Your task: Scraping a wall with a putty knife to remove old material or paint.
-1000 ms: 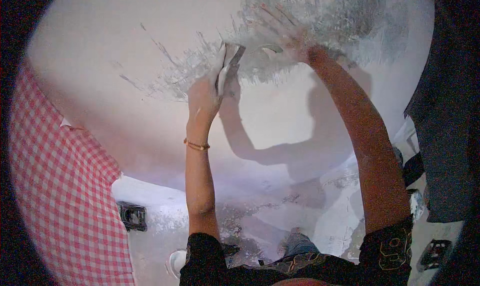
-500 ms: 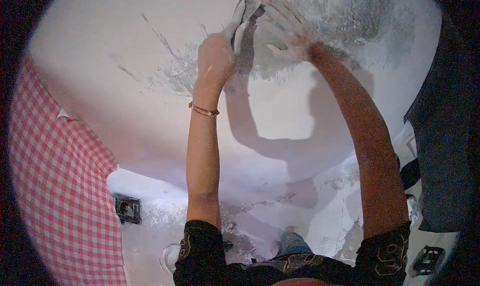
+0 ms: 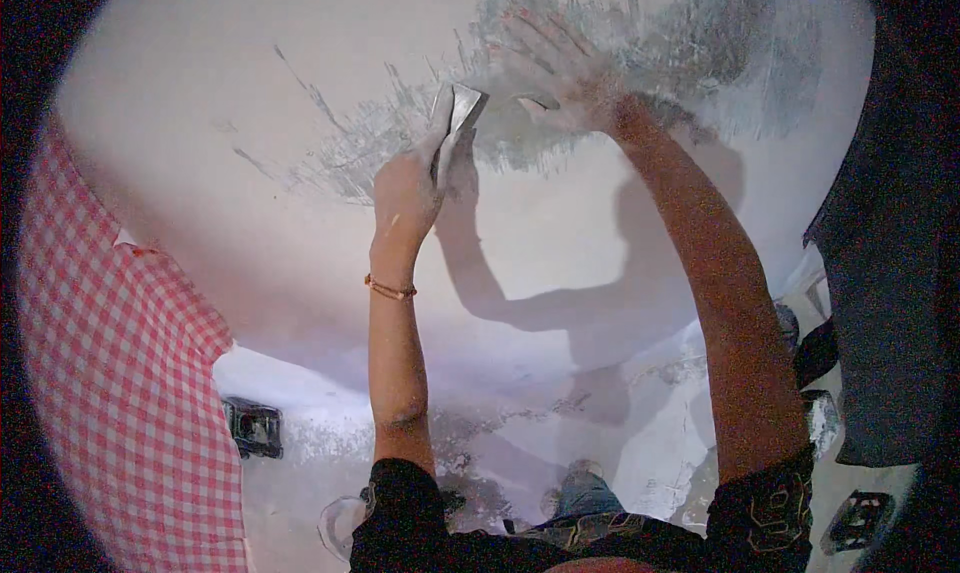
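My left hand (image 3: pixel 405 183) is closed around a flat, white-smeared metal scraper (image 3: pixel 460 113), its blade tilted upward in front of a pale wall (image 3: pixel 270 173). Up and to the right of it, my right hand (image 3: pixel 565 73) has its dusty fingers spread over a rough grey patch (image 3: pixel 720 43) of filler on that wall, apparently touching it, with nothing in it. The grey patch continues in streaks behind the scraper. My forearms and their shadow cross the lower wall.
A red-and-white checked cloth (image 3: pixel 130 373) hangs at left, a dark grey cloth (image 3: pixel 890 333) at right. A small black box (image 3: pixel 255 428) sits on the lower left surface, another black object (image 3: pixel 860 518) at lower right. My jeans leg (image 3: pixel 585 493) shows below.
My left hand and scraper rose toward my right hand's fingertips half a second ago, then moved back down and left. My right hand shifted slightly and stays spread.
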Tool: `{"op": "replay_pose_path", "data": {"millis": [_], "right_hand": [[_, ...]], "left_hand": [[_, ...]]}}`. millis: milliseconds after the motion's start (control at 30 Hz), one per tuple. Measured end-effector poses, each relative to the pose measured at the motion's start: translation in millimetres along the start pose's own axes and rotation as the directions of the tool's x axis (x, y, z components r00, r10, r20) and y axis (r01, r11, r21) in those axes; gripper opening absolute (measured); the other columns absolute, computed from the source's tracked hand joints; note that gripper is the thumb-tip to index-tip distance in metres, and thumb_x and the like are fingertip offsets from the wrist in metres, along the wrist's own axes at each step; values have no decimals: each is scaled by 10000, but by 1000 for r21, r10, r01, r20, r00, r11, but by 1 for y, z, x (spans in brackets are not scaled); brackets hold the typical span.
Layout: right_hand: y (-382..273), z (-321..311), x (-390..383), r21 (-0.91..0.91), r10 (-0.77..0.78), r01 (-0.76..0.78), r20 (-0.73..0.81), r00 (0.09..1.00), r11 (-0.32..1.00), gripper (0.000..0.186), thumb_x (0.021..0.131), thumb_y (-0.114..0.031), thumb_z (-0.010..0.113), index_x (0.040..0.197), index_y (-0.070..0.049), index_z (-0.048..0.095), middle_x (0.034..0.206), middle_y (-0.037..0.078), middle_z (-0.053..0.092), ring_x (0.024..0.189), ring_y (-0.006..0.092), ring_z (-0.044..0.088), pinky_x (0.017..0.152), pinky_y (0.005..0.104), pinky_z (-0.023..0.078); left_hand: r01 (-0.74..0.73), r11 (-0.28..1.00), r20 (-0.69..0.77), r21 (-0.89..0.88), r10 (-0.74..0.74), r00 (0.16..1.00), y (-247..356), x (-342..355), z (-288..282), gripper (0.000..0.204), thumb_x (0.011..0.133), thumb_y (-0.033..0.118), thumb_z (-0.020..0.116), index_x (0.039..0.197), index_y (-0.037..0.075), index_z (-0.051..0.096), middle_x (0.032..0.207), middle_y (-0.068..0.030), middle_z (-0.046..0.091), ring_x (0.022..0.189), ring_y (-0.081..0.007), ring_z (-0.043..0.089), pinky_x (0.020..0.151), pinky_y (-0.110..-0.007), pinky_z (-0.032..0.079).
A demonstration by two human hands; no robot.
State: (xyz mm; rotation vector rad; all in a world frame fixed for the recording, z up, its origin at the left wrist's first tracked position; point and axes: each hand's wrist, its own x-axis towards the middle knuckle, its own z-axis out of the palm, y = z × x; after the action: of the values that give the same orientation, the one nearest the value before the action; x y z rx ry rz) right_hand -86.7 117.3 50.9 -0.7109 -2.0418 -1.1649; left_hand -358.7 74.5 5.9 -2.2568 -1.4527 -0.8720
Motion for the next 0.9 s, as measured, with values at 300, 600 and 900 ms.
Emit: {"op": "replay_pose_path", "data": {"millis": [300,600,900], "right_hand": [[1,5,0,29,-78,81,-81,994,996,756,759,-343,706,1439,-182,419,1557,130,274,1435,308,278,1178,504,236],[0,6,-5,-44,-31,31,-8,999,999,704,754,-348,712,1395,-175,477,1549,117,298,1434,307,277,1177,498,237],[7,20,-10,32,-72,75,-94,993,997,644,739,-318,726,1317,-119,525,1546,124,303,1427,313,291,1169,500,253]], "left_hand": [[-201,979,-278,45,205,938,21,60,-19,547,975,288,471,1494,329,302,790,-220,655,746,-408,648,648,-498,520],[-55,998,-153,16,56,987,0,-32,18,532,1007,328,433,1510,338,260,738,-220,643,697,-420,628,631,-490,504],[-89,993,-351,80,111,930,25,55,-17,430,963,238,492,1392,240,477,767,-211,658,745,-398,652,644,-468,528]]}}
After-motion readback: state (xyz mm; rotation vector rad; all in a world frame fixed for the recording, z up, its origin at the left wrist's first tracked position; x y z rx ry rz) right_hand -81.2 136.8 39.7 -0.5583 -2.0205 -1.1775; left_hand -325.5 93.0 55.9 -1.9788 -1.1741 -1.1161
